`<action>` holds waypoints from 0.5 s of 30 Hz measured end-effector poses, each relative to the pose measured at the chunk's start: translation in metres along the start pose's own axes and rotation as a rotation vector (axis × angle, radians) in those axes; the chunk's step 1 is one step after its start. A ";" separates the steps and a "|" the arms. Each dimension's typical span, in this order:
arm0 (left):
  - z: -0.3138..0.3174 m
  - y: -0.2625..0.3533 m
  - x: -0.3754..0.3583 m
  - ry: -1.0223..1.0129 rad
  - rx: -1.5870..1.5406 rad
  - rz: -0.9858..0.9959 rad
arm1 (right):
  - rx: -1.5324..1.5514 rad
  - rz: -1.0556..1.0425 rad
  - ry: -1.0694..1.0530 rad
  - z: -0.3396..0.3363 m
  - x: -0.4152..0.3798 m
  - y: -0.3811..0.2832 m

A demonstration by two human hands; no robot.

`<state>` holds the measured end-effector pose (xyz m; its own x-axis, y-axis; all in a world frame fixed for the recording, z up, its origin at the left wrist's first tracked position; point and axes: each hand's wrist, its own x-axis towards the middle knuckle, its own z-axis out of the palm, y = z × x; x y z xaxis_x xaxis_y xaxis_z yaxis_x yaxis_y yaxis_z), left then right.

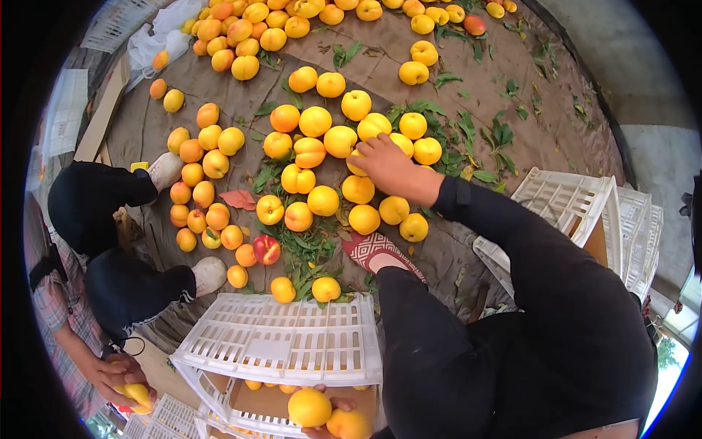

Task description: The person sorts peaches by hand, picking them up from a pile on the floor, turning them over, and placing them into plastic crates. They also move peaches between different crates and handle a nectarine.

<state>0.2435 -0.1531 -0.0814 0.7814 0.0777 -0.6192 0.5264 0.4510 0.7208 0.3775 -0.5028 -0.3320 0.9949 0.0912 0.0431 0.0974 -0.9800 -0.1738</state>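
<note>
My right hand (387, 167), in a black sleeve, reaches into the yellow peaches on the brown ground sheet. Its fingers curl over a peach (356, 165), which they partly hide; other peaches touch it on several sides. Low in the view, my left hand (342, 404) is mostly hidden behind two peaches, a yellow one (309, 407) and a more orange one (349, 424), that it holds together. These are in front of the opening of a white slatted plastic crate (281, 322), with more peaches visible inside on a brown liner.
Another person crouches at the left, with a hand (117, 377) on a yellow fruit. White crates (567, 197) stand at the right. A larger peach pile (241, 33) lies at the back. Green leaves (501, 135) and a redder fruit (266, 249) lie on the brown sheet (526, 88).
</note>
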 end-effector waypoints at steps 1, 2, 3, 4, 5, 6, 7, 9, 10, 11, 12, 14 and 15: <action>-0.013 0.003 -0.003 0.067 0.082 -0.022 | -0.035 -0.053 0.052 0.005 -0.001 0.010; -0.024 0.004 -0.006 0.138 0.162 -0.052 | -0.071 -0.106 0.106 0.010 -0.002 0.015; -0.034 0.004 -0.007 0.202 0.234 -0.084 | -0.133 -0.144 0.096 0.012 -0.001 0.015; -0.043 0.004 -0.009 0.259 0.298 -0.122 | -0.151 -0.152 0.071 0.015 0.000 0.015; -0.049 0.002 -0.008 0.304 0.359 -0.158 | -0.168 -0.159 0.046 0.016 0.001 0.014; -0.053 0.000 -0.007 0.336 0.404 -0.186 | -0.186 -0.165 0.024 0.015 0.002 0.015; -0.057 -0.002 -0.005 0.358 0.438 -0.203 | -0.172 -0.170 0.032 0.017 0.003 0.018; -0.055 -0.006 0.000 0.378 0.494 -0.218 | -0.140 -0.181 0.046 0.014 0.007 0.020; -0.055 -0.006 0.002 0.385 0.512 -0.205 | -0.067 -0.161 0.018 0.012 0.008 0.022; -0.054 -0.005 0.002 0.399 0.523 -0.160 | 0.007 -0.140 -0.011 0.011 0.009 0.026; -0.052 -0.003 0.003 0.415 0.530 -0.090 | 0.081 -0.119 -0.041 0.010 0.008 0.029; -0.039 0.007 0.007 0.445 0.526 0.108 | 0.348 0.120 -0.102 -0.010 0.006 0.021; -0.031 0.009 0.011 0.465 0.520 0.208 | 0.480 0.236 -0.134 -0.018 0.006 0.015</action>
<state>0.2461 -0.1210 -0.0915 0.7204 0.5374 -0.4384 0.5642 -0.0865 0.8211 0.3845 -0.5203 -0.3167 0.9827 -0.0685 -0.1720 -0.1589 -0.7883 -0.5944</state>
